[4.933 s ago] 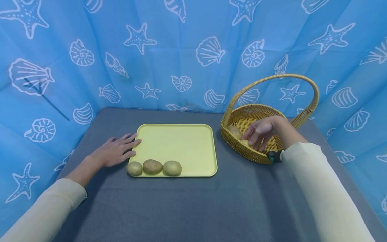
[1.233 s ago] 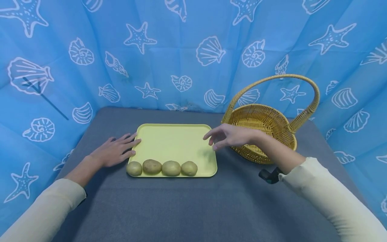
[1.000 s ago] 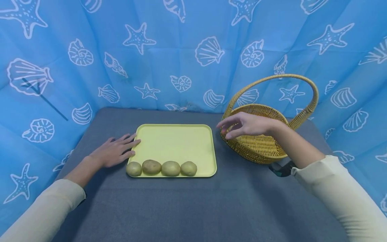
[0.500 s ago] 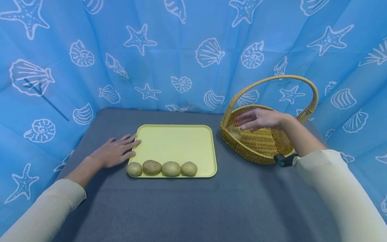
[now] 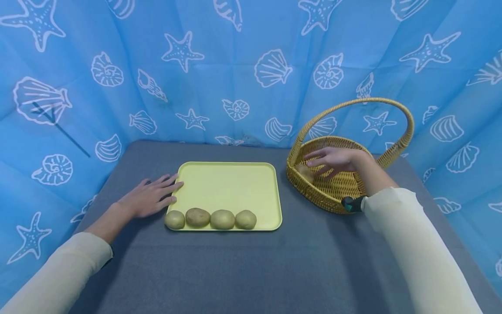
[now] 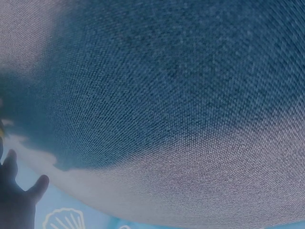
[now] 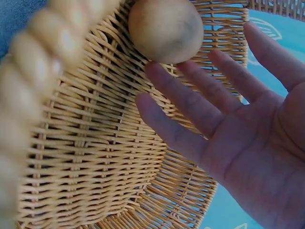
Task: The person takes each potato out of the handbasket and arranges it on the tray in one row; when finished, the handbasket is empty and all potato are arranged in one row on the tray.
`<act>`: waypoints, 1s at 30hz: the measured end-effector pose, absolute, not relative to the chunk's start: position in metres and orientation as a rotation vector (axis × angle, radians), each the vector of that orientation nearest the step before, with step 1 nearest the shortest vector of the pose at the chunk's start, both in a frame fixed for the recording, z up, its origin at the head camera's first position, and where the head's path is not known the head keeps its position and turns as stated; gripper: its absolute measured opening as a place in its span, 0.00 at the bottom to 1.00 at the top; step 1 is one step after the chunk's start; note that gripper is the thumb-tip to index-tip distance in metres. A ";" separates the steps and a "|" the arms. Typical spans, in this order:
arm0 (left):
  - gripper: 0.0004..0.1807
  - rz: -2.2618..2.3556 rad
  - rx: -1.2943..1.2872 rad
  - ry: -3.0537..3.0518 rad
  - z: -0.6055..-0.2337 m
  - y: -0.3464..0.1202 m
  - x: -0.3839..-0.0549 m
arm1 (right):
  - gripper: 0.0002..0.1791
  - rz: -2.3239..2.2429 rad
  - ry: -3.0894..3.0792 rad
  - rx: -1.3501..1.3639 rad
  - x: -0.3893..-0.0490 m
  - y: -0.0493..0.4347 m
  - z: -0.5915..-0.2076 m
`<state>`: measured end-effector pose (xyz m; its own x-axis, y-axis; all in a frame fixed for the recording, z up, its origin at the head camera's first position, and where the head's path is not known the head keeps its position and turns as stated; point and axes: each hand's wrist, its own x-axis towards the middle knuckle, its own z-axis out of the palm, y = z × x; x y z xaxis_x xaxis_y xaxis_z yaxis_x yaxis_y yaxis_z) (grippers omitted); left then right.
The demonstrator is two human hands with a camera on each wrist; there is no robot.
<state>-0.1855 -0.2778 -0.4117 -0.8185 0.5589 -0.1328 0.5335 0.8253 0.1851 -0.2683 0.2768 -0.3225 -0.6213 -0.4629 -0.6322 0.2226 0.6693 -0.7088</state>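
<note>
My right hand (image 5: 335,160) is inside the wicker basket (image 5: 321,198), its fingers spread and holding nothing. Just beyond those fingertips lies one potato (image 5: 304,172) against the basket's left wall. In the right wrist view the same potato (image 7: 166,29) shows at the top, with the palm turned toward it. My left hand (image 5: 147,196) lies flat, fingers spread over the left rim of the yellow tray (image 5: 227,185). Along the tray's front edge sit several potatoes in a row, the rightmost potato (image 5: 245,219) a little right of the middle.
A tall arched handle (image 5: 354,101) rises over the basket, above my right forearm. Grey cloth (image 5: 235,270) covers the table. Behind it hangs a blue curtain (image 5: 235,65) with white shells and starfish.
A fourth potato has come to lie at the right end of the tray's row. My right hand has gone from the tray's right edge back into the basket. My left hand stays put.
</note>
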 end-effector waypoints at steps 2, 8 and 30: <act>0.32 0.196 0.852 2.821 -0.411 -0.278 -0.186 | 0.37 -0.989 1.998 -0.172 -0.269 0.276 -0.326; 0.32 0.163 0.839 2.811 -0.410 -0.278 -0.186 | 0.36 -1.006 1.946 -0.125 -0.272 0.269 -0.330; 0.32 0.180 0.841 2.811 -0.411 -0.278 -0.187 | 0.37 -0.826 2.100 -0.197 -0.276 0.249 -0.331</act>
<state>-0.1871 -0.2778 -0.4108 -0.8175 0.5540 -0.1574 0.5294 0.8304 0.1737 -0.2764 0.2486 -0.3314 -0.6278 -0.4124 -0.6601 0.1477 0.7696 -0.6213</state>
